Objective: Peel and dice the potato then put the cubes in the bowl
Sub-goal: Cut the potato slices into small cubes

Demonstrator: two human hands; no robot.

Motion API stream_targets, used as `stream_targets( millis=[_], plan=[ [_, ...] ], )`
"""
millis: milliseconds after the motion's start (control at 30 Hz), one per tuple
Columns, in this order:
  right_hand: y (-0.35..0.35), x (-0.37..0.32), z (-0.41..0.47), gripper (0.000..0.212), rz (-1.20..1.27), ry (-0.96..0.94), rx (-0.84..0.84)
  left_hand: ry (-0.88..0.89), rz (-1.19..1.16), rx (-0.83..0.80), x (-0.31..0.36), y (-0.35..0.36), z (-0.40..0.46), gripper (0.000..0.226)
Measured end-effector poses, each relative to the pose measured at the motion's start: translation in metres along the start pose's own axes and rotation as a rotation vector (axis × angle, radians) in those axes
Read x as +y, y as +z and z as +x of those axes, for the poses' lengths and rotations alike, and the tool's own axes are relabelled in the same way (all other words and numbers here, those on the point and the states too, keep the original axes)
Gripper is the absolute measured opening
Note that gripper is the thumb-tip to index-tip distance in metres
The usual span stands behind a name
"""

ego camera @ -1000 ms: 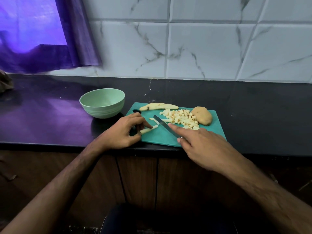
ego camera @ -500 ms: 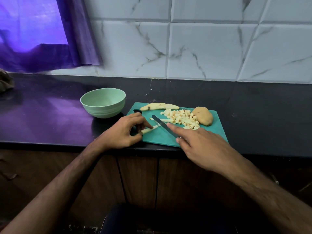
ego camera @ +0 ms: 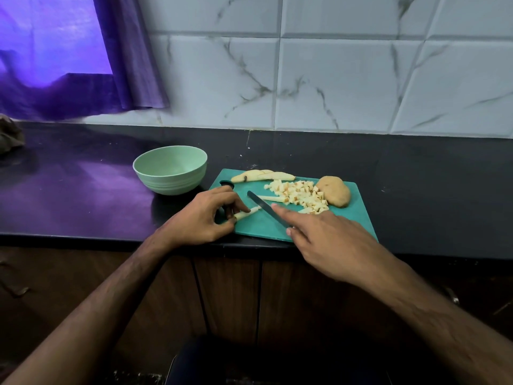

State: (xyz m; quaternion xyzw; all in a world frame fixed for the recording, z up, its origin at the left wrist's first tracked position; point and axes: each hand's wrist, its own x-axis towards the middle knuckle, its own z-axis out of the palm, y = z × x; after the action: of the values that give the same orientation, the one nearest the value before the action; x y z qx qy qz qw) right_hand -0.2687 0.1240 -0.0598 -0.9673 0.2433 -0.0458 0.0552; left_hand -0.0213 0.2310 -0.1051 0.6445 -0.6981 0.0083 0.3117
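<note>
I see a black counter point(ego camera: 416, 168) under marble-veined wall tiles point(ego camera: 333, 84), with a purple curtain point(ego camera: 83, 65) at ten o'clock. The green cutting board point(ego camera: 258, 223) sits centre, and the pale green bowl point(ego camera: 170, 169) lies at its ten o'clock. My right hand point(ego camera: 330, 240) grips the knife point(ego camera: 266, 208), forefinger along the blade. My left hand point(ego camera: 205, 218) pinches a potato strip point(ego camera: 247, 213) at the blade's nine o'clock. Potato cubes point(ego camera: 299, 194) lie at the blade's two o'clock, beside an unpeeled potato piece point(ego camera: 334, 191). No writing is legible.
</note>
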Motion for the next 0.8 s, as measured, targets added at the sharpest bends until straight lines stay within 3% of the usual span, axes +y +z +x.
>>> stream_targets(
  millis=[800],
  plan=[
    [0.013,-0.012,0.008,0.053,-0.039,0.009,-0.027,0.027,0.036,0.025,-0.003,0.002,0.001,0.019]
  ],
)
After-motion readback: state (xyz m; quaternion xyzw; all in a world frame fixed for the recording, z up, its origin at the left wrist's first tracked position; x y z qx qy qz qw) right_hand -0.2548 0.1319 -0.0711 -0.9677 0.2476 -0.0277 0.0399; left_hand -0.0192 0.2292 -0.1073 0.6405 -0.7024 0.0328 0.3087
